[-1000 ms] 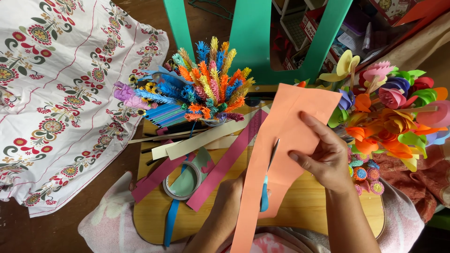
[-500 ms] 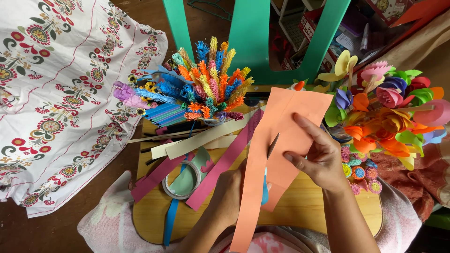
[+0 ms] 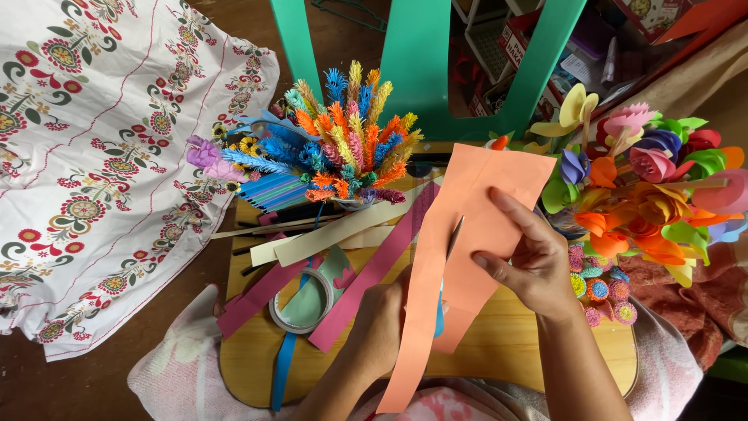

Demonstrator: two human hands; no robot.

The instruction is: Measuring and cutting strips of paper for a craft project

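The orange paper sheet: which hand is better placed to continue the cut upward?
Probably the left hand: it holds the scissors, whose blades are already in the orange paper sheet. The right hand grips the sheet, steadying it.

A rounded wooden tabletop (image 3: 545,355) is seen carrying the craft materials; pink paper strips (image 3: 372,274) and cream paper strips (image 3: 343,230) are laid across it; a roll of tape (image 3: 305,300) is set between the pink strips, with a blue strip (image 3: 284,366) running off the near edge; a bundle of fringed paper flowers (image 3: 343,144) is placed at its far side; small rolled paper flowers (image 3: 596,284) are gathered at its right edge.
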